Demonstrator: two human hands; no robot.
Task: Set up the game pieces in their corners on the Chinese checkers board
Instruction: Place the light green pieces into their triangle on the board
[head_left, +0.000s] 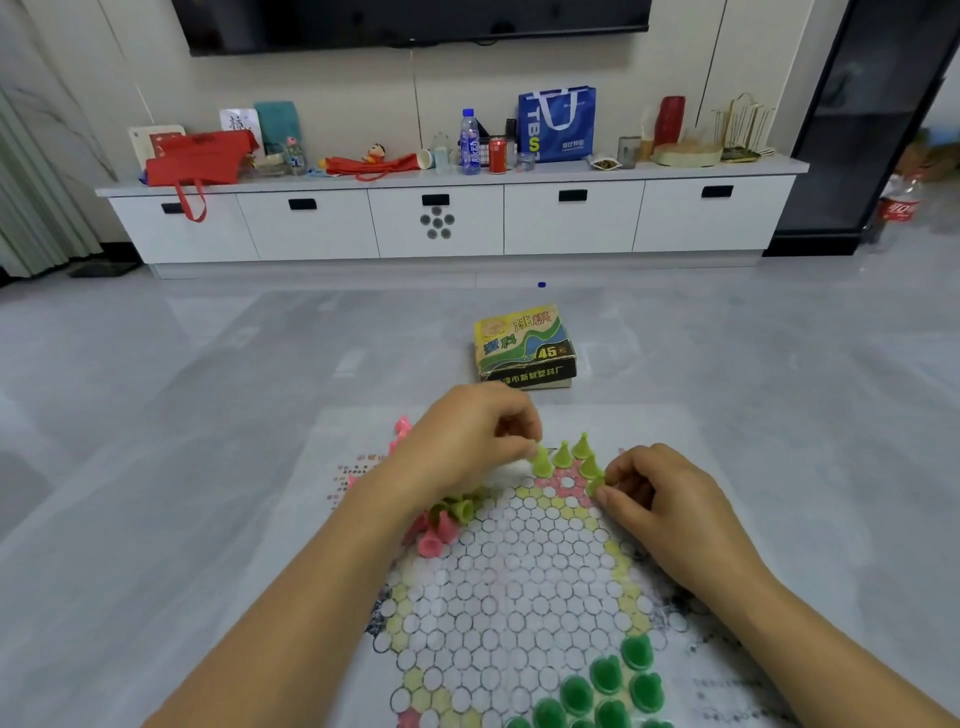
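In the middle of the frame, on the grey floor (156, 415), lies the Chinese checkers board (519, 587), a paper sheet printed with circles. At its far corner, just above the frame's centre, the pink-printed triangle holds a small cluster of light green cones. The left hand (467, 447) reaches in from the lower left, and its fingers (519, 448) are drawn narrow, pinching a light green piece (540, 461) at the left edge of that cluster. The right hand (662, 496) comes in from the lower right; its fingers (621, 475) are curled and pinch a second light green piece (595, 486) at the cluster's right edge. Between the two hands three more light green pieces (563, 455) stand upright on the corner.

Under the left wrist, left of the board's centre, a loose pile of pink and green pieces (441, 525) lies tipped on its sides. A few pink pieces (401, 427) show above the left hand, at the upper left of the sheet. In the lower right of the frame, dark green pieces (608, 675) stand close together in the near corner.

Beyond the board, above the hands, the game box (524, 345) sits on the floor. A white cabinet (571, 223) runs across the upper part of the frame, its top crowded with bags, bottles and cans.
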